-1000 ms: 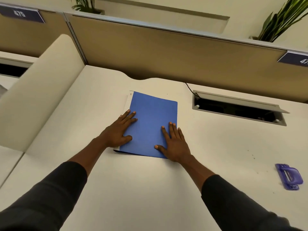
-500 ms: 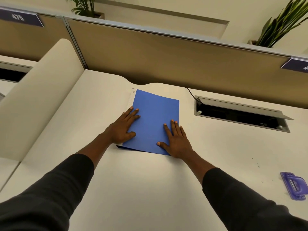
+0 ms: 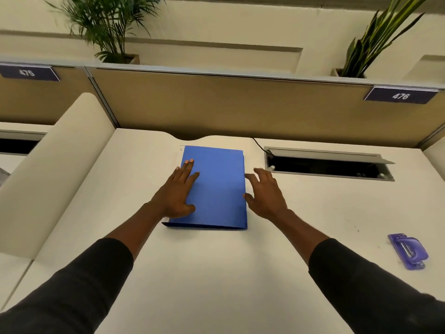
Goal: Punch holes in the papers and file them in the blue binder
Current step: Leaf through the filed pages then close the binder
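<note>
Right hand (image 3: 266,195) has left binder (image 3: 216,186) (closed).

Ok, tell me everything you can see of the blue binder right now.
The blue binder lies closed and flat on the cream desk, its matte blue cover looking like thin card. A strip of white paper shows along its left edge. The left hand rests flat on the cover's left side; the right hand is at the right edge, fingers spread. Whether it touches the binder is unclear.
</note>
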`<state>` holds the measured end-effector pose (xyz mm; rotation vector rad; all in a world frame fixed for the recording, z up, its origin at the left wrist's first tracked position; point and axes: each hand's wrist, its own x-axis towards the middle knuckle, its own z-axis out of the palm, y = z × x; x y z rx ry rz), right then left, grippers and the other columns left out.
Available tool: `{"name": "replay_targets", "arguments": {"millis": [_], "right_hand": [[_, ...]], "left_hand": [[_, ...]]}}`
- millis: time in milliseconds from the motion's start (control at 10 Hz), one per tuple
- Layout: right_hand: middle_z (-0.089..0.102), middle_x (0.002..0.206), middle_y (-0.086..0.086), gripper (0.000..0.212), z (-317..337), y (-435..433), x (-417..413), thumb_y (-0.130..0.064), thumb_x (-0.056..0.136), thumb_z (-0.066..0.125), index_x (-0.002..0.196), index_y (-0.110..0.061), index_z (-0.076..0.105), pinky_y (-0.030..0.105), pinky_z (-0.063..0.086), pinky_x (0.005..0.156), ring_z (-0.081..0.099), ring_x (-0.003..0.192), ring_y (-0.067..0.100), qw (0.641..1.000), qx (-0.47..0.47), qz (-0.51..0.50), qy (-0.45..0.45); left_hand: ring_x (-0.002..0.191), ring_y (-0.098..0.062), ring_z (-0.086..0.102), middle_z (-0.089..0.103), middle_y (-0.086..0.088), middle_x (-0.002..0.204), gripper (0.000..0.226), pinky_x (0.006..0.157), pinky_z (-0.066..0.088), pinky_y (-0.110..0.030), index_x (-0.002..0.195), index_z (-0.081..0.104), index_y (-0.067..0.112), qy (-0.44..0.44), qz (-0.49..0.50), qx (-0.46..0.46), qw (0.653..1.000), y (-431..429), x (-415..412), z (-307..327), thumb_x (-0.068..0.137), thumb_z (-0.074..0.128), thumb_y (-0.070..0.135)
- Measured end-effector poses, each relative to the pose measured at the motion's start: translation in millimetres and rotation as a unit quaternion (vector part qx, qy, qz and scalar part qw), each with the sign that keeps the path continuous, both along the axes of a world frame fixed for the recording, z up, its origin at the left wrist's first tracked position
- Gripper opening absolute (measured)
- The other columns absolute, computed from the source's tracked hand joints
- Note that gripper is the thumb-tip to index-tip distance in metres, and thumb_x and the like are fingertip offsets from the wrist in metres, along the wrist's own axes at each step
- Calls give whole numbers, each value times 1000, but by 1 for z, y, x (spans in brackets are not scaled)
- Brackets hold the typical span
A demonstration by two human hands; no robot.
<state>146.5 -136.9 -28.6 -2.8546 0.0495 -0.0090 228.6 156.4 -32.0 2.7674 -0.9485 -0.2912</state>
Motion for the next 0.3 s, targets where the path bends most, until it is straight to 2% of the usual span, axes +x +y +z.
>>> {"name": "replay_targets", "arguments": {"millis": [100, 200, 300], "right_hand": [[45, 153, 19, 65, 44, -18, -16, -30, 89, 76, 145, -12, 51, 50, 39, 115, 38, 144, 38, 997, -26, -7, -78], [50, 148, 19, 70, 88, -41, -27, -39, 85, 76, 144, -9, 51, 50, 43, 111, 43, 140, 38, 985, -40, -8, -165], [48, 151, 18, 80, 140, -61, -35, -55, 87, 65, 147, -6, 46, 49, 39, 116, 41, 144, 36, 969, -55, -12, -241]], "left_hand": [[161, -26, -22, -19, -13, 175, 106, 133, 5, -41, 167, 17, 7, -89, -19, 11, 996, -19, -7, 28, 83, 72, 42], [163, -35, -11, -10, -22, 175, 104, 133, 13, -50, 164, 23, -1, -201, -35, 4, 979, -45, -14, 64, 87, 72, 49], [164, -38, -5, -5, -24, 175, 105, 132, 14, -53, 163, 22, -5, -283, -35, -25, 958, -75, -19, 124, 89, 67, 55]]}}
